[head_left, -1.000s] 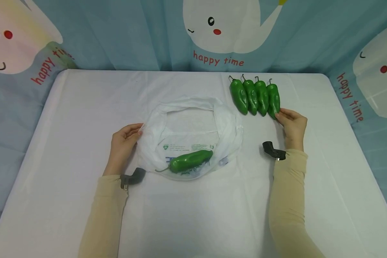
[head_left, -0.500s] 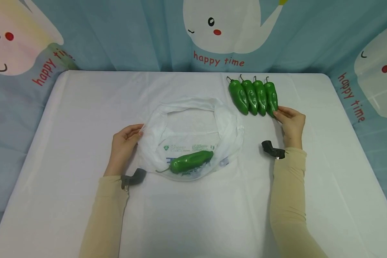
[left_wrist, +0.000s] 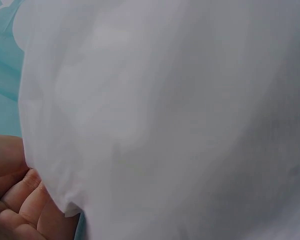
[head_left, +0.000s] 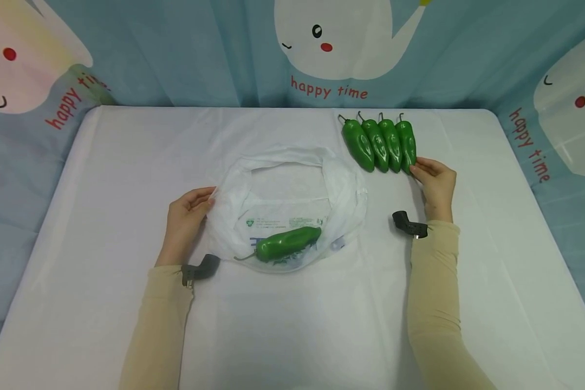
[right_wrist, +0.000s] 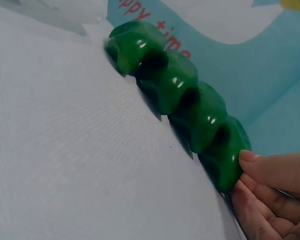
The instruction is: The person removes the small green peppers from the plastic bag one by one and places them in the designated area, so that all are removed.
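A white plastic bag (head_left: 346, 189) lies with its mouth spread wide in the middle of the table. One green pepper (head_left: 288, 244) rests inside at the near side, stem pointing left. My left hand (head_left: 187, 214) pinches the bag's left edge between thumb and fingers; in the left wrist view the white film (left_wrist: 140, 100) hides most of that hand. Several more green peppers (head_left: 357, 143) lie side by side at the far right, stems away from me. My right hand (head_left: 437, 184) touches the rightmost pepper (right_wrist: 225, 155) near its lower end, thumb and fingertips against its right side.
The table (head_left: 292, 336) is covered with a white cloth. Behind it hangs a blue curtain (head_left: 185, 54) with printed white whales and red lettering. A black wrist camera (head_left: 409, 225) juts from the right sleeve, another dark camera (head_left: 201, 268) from the left sleeve.
My right hand has moved slightly left, and the rightmost pepper has shifted left with it, closer against the row. The left hand and bag stay in place.
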Action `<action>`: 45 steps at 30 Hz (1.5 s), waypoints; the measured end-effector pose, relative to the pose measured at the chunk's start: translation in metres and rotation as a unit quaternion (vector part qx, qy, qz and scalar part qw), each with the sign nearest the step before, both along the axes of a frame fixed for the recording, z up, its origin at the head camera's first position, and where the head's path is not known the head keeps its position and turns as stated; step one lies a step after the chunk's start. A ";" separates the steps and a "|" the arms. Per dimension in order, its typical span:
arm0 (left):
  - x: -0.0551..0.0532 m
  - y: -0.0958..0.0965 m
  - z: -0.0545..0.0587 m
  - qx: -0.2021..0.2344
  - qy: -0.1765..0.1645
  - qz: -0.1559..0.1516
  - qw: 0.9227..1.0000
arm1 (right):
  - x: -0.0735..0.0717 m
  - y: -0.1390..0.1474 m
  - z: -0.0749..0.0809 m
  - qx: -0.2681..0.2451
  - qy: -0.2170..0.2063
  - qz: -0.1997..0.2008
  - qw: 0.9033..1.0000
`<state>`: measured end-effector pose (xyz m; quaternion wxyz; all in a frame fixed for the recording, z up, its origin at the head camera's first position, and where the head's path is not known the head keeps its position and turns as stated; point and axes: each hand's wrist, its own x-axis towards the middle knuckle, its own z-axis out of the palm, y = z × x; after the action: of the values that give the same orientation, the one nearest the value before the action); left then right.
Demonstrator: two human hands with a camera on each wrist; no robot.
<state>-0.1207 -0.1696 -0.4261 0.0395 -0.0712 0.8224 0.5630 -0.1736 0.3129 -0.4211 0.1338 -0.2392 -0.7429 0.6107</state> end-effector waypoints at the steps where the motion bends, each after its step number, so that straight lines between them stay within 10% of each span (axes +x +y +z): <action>1: 0.000 0.000 0.000 0.001 0.000 0.000 1.000 | -0.001 0.000 0.000 -0.003 0.003 0.001 1.000; 10: 0.000 0.000 0.001 0.001 -0.003 0.001 1.000 | -0.002 -0.001 -0.002 0.006 0.007 -0.001 1.000; 36: -0.002 -0.002 -0.002 0.004 0.007 -0.005 1.000 | 0.011 -0.005 0.009 -0.183 0.082 -0.051 0.978; 45: -0.003 -0.002 -0.003 0.004 0.009 -0.002 1.000 | 0.011 -0.011 0.017 -0.156 0.094 -0.029 0.983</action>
<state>-0.1235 -0.1714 -0.4289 0.0336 -0.0649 0.8208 0.5665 -0.1626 0.3016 -0.4036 0.1817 -0.2197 -0.6156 0.7347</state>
